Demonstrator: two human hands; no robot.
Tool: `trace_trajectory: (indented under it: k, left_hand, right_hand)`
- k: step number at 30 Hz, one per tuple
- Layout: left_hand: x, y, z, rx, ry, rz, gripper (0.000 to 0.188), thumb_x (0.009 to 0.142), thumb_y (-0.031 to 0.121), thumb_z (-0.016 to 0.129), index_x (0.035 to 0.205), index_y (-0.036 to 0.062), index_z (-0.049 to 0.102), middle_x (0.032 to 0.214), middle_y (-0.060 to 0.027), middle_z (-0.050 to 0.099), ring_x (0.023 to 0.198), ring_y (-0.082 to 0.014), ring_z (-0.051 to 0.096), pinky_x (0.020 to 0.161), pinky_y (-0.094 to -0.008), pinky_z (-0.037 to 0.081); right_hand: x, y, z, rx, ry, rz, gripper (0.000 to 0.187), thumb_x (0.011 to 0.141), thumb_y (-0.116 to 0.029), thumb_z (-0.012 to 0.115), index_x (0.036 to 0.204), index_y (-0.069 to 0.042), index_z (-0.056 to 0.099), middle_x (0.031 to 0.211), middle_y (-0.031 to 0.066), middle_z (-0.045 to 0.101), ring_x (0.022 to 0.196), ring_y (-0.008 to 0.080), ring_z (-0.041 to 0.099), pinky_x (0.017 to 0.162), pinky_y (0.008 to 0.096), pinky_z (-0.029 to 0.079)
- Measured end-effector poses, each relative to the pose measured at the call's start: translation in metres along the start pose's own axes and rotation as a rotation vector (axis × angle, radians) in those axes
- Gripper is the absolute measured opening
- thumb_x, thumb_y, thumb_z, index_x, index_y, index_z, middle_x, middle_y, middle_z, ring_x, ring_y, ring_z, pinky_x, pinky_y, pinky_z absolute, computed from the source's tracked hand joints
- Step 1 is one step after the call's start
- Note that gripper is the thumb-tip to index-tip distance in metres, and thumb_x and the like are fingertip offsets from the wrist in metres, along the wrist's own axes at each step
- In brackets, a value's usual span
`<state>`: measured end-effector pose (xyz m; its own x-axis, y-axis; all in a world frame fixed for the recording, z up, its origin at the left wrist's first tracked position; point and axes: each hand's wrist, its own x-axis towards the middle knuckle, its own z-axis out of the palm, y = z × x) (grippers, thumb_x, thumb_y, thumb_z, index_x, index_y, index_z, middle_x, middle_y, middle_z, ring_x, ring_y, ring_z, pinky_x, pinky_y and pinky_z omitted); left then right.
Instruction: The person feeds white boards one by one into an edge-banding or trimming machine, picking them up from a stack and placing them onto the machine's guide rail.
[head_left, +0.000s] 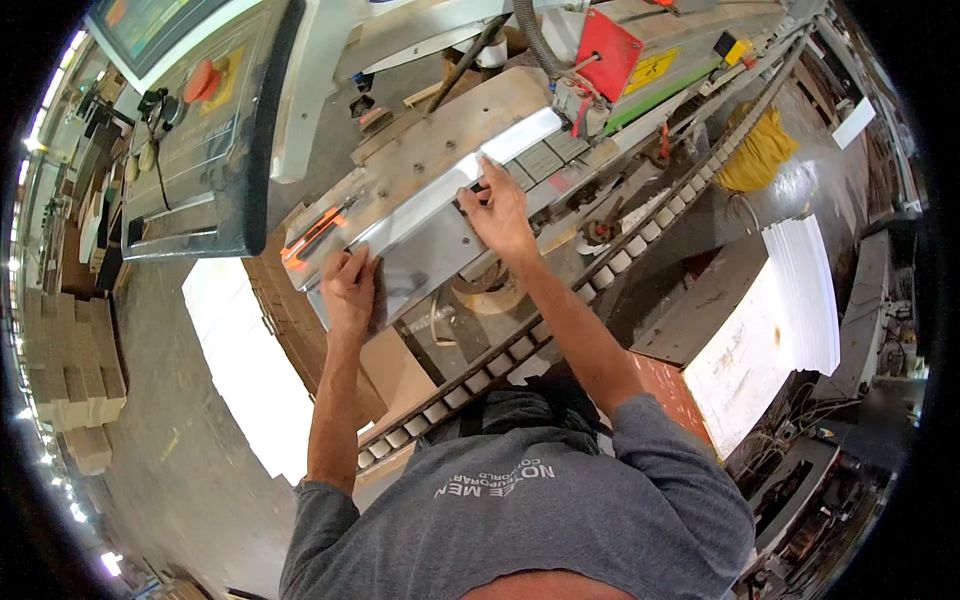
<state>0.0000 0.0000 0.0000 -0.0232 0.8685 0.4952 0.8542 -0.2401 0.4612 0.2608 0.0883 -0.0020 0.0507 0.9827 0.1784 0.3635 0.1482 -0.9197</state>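
Note:
A long, narrow white strip [430, 205] lies slanting across the machine's bed in front of me, its far right end glossy with light. My left hand [348, 285] is closed, its curled fingertips pinching the strip's near left end. Farther along, my right hand [495, 212] has its thumb and fingers bent in at the strip's front edge; the fingertips are partly hidden. An orange utility knife [318, 236] rests on the bed just beyond my left hand. Below the strip is a smooth grey metal surface [440, 248].
A control panel [200, 150] with a red button overhangs the left. A roller track [520, 345] runs diagonally between me and the bed. White panel stacks stand at left [245, 360] and right [800, 300]. A red plate [607, 55] and a yellow bag [757, 150] are farther off.

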Motion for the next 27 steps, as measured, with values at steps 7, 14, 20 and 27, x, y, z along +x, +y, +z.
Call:
trace_trajectory:
  k: [7,14,20,27]
  left_hand:
    - [0.046,0.069,0.066,-0.081,0.025,0.135,0.021,0.080,0.005,0.076,0.100,0.0026,0.072,0.078,-0.0173,0.059,0.067,-0.0346,0.059,0.061,-0.0424,0.049]
    - [0.073,0.094,0.115,0.015,0.027,0.251,0.019,0.089,0.005,0.069,0.106,-0.0027,0.071,0.083,-0.0192,0.065,0.070,-0.0358,0.061,0.065,-0.0429,0.051]
    - [0.103,0.105,0.162,-0.049,-0.005,0.194,0.025,0.092,0.013,0.071,0.109,-0.0046,0.071,0.083,-0.0184,0.067,0.073,-0.0283,0.065,0.067,-0.0400,0.053]
    - [0.069,0.180,0.164,0.081,0.001,0.301,0.022,0.088,0.006,0.070,0.109,-0.0011,0.073,0.092,-0.0184,0.072,0.072,-0.0266,0.068,0.060,-0.0378,0.055]
  right_hand:
    - [0.048,0.039,-0.060,-0.248,0.205,-0.151,0.055,0.087,-0.019,0.068,0.132,0.009,0.052,0.105,0.0237,0.059,0.088,0.0313,0.062,0.079,0.0397,0.053]
    - [-0.027,0.037,-0.109,-0.015,0.050,-0.390,0.048,0.085,-0.011,0.067,0.131,0.002,0.056,0.122,0.0263,0.062,0.108,0.0410,0.062,0.095,0.0444,0.051]
    - [-0.125,0.063,-0.301,-0.143,0.173,-0.264,0.039,0.085,-0.008,0.067,0.124,-0.004,0.064,0.123,0.0202,0.064,0.112,0.0349,0.061,0.093,0.0437,0.053]
    - [-0.196,0.173,-0.599,-0.978,0.740,0.039,0.054,0.083,-0.007,0.070,0.134,0.000,0.053,0.129,0.0250,0.057,0.114,0.0400,0.053,0.106,0.0487,0.041]
